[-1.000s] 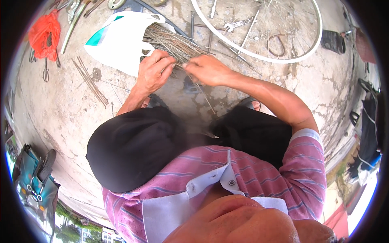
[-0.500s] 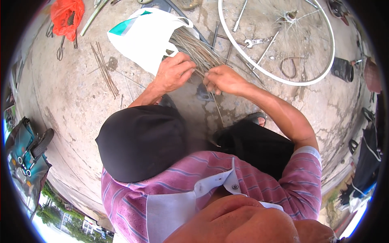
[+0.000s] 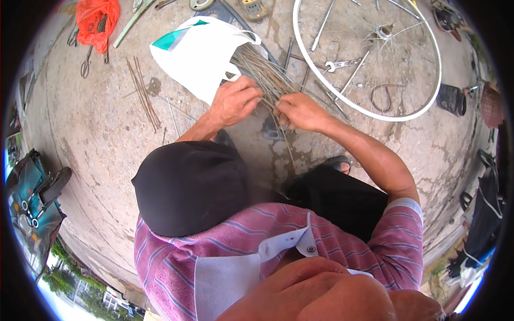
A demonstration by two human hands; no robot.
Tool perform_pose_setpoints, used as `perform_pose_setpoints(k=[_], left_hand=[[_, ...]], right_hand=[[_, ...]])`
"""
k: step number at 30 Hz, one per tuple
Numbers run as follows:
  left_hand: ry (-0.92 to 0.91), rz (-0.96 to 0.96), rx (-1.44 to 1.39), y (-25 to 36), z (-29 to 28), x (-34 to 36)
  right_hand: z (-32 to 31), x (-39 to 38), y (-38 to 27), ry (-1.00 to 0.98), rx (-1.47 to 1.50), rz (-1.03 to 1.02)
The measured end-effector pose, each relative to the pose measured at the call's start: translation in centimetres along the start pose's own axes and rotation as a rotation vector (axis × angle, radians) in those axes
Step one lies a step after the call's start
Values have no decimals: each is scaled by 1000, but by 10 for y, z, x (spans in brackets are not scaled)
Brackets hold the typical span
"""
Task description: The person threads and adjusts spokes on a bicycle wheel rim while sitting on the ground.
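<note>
A loose bundle of thin bicycle spokes (image 3: 259,68), dull and partly rusty, sticks out of the mouth of a white plastic bag (image 3: 195,56) with a green patch. My left hand (image 3: 235,101) is closed at the bundle's near left side, beside the bag's handle, its fingertips pinching spokes. Across from it, my right hand (image 3: 301,111) pinches the near ends of the spokes between thumb and fingers. Several ends hang below my hands, one long one slanting down toward my foot. My fingers hide exactly which spokes each hand grips.
A white-rimmed bicycle wheel (image 3: 436,80) lies at the far right, with a wrench (image 3: 342,65) and loose rods about it. Several spokes (image 3: 142,96) lie on the concrete to the left. A red plastic bag (image 3: 96,24) and a yellow meter (image 3: 253,9) are farther off.
The view has shifted slightly, bringing more of the yellow meter into sight. Both hands stay at the spokes, with only small finger movements.
</note>
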State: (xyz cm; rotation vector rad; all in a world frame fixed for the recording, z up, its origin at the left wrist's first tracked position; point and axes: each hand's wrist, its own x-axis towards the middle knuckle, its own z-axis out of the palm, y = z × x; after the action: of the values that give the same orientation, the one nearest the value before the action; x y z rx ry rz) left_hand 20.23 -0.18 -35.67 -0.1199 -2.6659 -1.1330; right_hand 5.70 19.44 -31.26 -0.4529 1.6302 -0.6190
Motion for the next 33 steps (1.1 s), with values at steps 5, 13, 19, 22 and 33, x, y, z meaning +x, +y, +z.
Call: perform_pose_setpoints(k=[5,13,19,22,33], left_hand=[[-4,-5,5,1,-1,1],[-5,-4,11,1,0,0],[3,6,16,-1,2,-1],[15,8,12,-1,3,-2],[8,2,13,-2,3,-3]], right_hand=[[0,-3,2,95,-207,-188],[4,-5,-1,140,-250,-193],[2,-1,1,25,-190,-113],[5,-2,2,146,-373,-206],[7,-4,-3,177,-378,-217]])
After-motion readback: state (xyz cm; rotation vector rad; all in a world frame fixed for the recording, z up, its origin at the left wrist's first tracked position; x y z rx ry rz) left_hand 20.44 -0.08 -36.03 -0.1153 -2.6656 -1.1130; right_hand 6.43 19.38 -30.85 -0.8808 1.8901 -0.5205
